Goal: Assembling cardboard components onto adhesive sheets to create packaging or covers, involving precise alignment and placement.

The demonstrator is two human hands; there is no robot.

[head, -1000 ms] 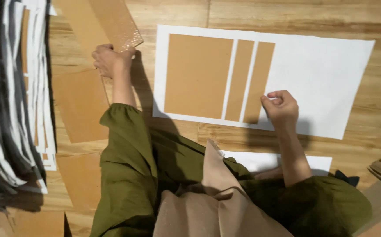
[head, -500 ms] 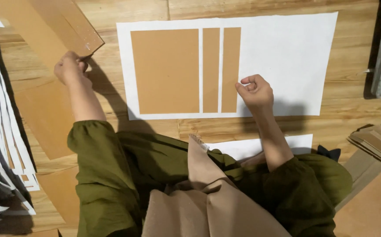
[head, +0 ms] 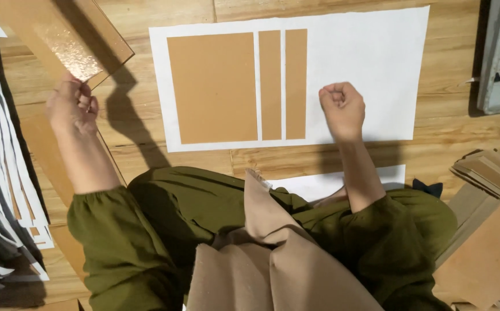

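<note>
— What are the hands doing?
— The left hand (head: 73,106) grips the near edge of a brown board (head: 60,40) with a glossy patch, lifted left of the white sheet (head: 359,63). The right hand (head: 342,109) rests as a closed fist on that sheet.
— Advice?
— Keep the sheet pinned; lay the board parallel beside the two narrow strips (head: 283,83) and large panel (head: 212,86).

The left hand (head: 73,106) is raised at the end of an outstretched forearm, fingers curled in a grip. The right hand (head: 342,109) is closed into a fist, arm extended forward.
</note>
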